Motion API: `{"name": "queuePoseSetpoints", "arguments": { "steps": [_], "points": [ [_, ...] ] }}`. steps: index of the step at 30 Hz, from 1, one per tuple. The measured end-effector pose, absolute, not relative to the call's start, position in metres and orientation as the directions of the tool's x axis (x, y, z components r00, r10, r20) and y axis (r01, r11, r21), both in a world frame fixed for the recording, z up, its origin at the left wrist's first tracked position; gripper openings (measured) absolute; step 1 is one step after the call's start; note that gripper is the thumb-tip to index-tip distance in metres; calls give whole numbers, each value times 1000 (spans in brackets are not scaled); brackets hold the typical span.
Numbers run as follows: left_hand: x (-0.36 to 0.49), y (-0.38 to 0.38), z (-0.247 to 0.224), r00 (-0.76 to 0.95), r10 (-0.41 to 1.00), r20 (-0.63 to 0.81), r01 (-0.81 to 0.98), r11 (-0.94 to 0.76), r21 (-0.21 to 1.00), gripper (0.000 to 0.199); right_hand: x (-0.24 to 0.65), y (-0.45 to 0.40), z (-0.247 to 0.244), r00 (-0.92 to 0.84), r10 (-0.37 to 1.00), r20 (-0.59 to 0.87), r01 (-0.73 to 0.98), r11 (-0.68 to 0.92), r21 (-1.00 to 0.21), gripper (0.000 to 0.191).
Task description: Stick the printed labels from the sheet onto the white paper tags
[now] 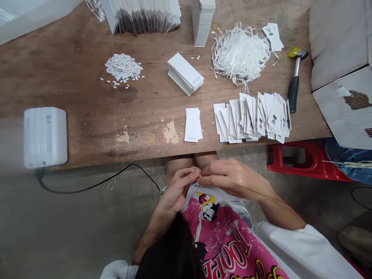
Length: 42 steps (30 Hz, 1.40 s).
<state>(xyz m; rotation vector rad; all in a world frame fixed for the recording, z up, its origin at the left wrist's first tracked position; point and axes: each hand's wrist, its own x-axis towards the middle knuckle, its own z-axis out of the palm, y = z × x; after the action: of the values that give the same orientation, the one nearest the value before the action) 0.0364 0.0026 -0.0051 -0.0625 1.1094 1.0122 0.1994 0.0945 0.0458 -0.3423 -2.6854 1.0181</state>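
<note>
My left hand (180, 186) and my right hand (229, 176) meet above my lap, just off the table's front edge. Both are closed, fingertips pinched together around something too small to make out. On the table nearest to them lie a few white cards (192, 124), slightly fanned. To their right spreads a row of overlapping white tags (252, 118). A stack of white cards (186, 73) stands farther back. The pile of white strings (241, 54) is at the back right, and a heap of small white pieces (123, 68) sits to the left.
A white device (45, 136) with a black cable is at the table's left edge. A hammer (295, 79) lies at the right, beside cardboard boxes (343, 85). Below them is a red stool (308, 164). Dense card stacks (145, 15) line the back.
</note>
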Motion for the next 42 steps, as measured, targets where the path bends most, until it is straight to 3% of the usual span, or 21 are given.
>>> {"name": "queuePoseSetpoints", "arguments": {
  "steps": [6,11,13,15,17,18,19,21,24,26,31,42],
  "points": [
    [40,6,-7,155,737,-658,-668,569,480,28,198,94,52,-949,313,-26,280,803,-527,27],
    [44,5,-5,152,741,-654,-678,559,477,30,198,89,53,-937,344,61,263,811,-523,22],
    [44,5,-5,112,764,-636,-625,551,552,28,199,87,56,-938,333,98,224,795,-564,21],
    [43,6,-4,-1,817,-577,-428,521,739,25,201,89,60,-937,322,136,159,741,-653,19],
    [41,9,-4,-193,888,-418,-40,419,907,22,203,98,63,-910,372,183,110,642,-759,16],
    [41,10,-5,-261,917,-301,191,355,915,23,202,106,63,-884,427,193,110,591,-799,14],
    [41,13,-6,-291,938,-188,408,300,862,28,200,115,62,-852,488,190,128,546,-828,12],
    [43,18,-7,-271,961,-55,725,241,645,36,191,136,55,-803,581,134,200,475,-857,8],
    [47,26,-8,-232,970,-77,907,245,343,42,170,167,37,-782,623,0,328,412,-850,7],
    [49,29,-7,-233,966,-112,935,254,249,45,155,181,24,-774,629,-79,415,408,-813,10],
    [51,32,-5,-249,958,-142,942,274,193,46,140,192,9,-798,579,-169,490,459,-741,16],
    [48,33,-7,-235,962,-142,930,264,255,47,139,188,20,-831,525,-183,509,585,-632,20]
  ]
}}
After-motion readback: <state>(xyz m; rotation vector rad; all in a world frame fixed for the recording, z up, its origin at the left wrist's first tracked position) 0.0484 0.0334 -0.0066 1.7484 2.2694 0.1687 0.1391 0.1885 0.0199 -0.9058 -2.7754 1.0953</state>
